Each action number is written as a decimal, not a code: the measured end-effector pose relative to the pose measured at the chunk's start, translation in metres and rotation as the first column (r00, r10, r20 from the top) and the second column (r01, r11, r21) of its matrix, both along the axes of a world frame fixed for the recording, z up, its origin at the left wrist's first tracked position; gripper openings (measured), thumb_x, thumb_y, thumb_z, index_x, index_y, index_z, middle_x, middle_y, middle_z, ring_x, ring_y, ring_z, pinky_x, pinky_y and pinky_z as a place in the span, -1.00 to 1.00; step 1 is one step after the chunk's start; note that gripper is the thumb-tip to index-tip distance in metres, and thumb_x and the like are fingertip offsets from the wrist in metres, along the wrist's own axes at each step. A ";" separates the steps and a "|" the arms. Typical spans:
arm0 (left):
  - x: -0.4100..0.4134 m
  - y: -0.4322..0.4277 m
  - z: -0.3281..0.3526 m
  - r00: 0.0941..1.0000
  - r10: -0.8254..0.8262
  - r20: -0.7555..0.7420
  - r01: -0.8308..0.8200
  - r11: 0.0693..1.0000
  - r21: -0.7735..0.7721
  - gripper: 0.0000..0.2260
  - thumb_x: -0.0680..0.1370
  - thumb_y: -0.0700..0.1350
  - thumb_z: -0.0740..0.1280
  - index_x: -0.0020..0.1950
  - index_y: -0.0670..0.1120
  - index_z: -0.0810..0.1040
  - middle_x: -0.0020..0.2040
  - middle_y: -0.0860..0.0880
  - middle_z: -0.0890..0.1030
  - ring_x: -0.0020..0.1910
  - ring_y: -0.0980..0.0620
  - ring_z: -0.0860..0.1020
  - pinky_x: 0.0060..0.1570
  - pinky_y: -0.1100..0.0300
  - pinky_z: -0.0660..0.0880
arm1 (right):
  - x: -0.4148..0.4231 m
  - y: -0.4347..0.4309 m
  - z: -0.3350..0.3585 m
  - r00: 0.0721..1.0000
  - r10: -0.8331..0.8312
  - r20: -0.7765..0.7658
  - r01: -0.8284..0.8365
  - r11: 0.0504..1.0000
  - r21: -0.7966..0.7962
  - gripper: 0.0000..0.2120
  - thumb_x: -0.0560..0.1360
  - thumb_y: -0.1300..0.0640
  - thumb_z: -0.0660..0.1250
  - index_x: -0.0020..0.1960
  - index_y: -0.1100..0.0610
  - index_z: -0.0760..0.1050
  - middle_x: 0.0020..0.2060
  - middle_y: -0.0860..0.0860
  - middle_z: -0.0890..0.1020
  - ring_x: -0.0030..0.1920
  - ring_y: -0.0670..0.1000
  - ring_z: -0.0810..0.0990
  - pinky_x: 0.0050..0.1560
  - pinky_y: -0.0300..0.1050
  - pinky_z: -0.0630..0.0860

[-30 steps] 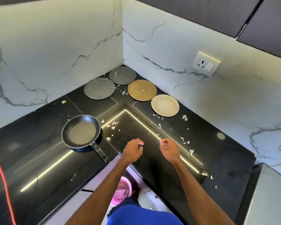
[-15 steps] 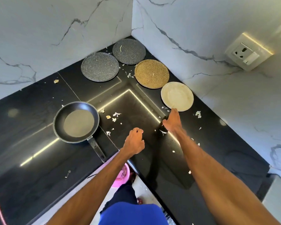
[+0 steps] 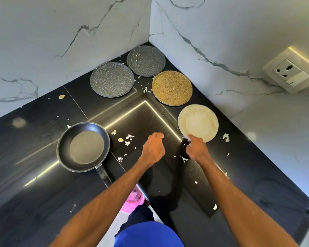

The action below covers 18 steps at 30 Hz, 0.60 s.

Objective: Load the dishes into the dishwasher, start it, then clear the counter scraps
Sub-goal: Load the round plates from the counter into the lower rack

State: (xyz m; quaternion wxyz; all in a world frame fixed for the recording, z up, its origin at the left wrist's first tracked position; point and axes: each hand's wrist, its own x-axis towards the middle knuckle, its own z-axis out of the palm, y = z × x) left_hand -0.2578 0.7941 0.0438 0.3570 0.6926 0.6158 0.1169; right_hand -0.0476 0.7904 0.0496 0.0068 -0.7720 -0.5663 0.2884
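Scrap clearing seems underway: the right hand (image 3: pixel 196 148) is pinching a white scrap (image 3: pixel 186 139) at the cream plate's (image 3: pixel 200 122) seven o'clock rim. The left hand (image 3: pixel 153 147) is curling closed, contents untellable. Next, likely sweeping the loose scraps (image 3: pixel 130 137) lying at its nine o'clock.

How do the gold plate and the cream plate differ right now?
The gold plate is speckled mustard; the cream plate is plain and pale. The gold plate lies nearer the corner, untouched; the right hand is at the cream plate's near rim. Both are round and lie flat on the black counter.
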 end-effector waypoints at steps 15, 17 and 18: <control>0.040 0.146 -0.029 0.876 -0.212 -0.433 0.287 0.951 0.115 -0.49 0.61 -0.06 0.21 0.55 -0.10 0.20 0.53 -0.16 0.22 0.52 -0.14 0.17 0.40 -0.17 0.29 | 0.021 -0.016 0.006 0.993 -0.031 -0.116 0.033 0.999 0.015 -0.79 0.48 0.27 0.33 -0.01 0.13 0.72 -0.05 0.02 0.74 0.01 0.05 0.69 0.06 -0.15 0.54; 0.037 0.129 -0.030 0.913 -0.149 -0.379 0.243 0.946 0.216 -0.64 0.63 -0.03 0.18 0.41 -0.09 0.39 0.41 -0.13 0.39 0.40 -0.12 0.32 0.30 -0.09 0.39 | 0.022 -0.017 0.012 0.977 -0.145 -0.154 0.161 0.982 0.097 -0.82 0.48 0.22 0.36 0.03 0.10 0.70 -0.08 0.03 0.74 -0.04 0.02 0.70 0.06 -0.08 0.61; 0.034 0.119 -0.028 0.931 -0.115 -0.346 0.213 0.942 0.260 -0.69 0.63 -0.04 0.18 0.33 -0.09 0.47 0.33 -0.13 0.46 0.34 -0.11 0.38 0.25 -0.05 0.43 | 0.024 -0.019 0.013 0.962 -0.225 -0.154 0.248 0.957 0.153 -0.82 0.49 0.20 0.38 0.06 0.08 0.68 -0.10 0.03 0.73 -0.07 0.01 0.69 0.06 -0.05 0.63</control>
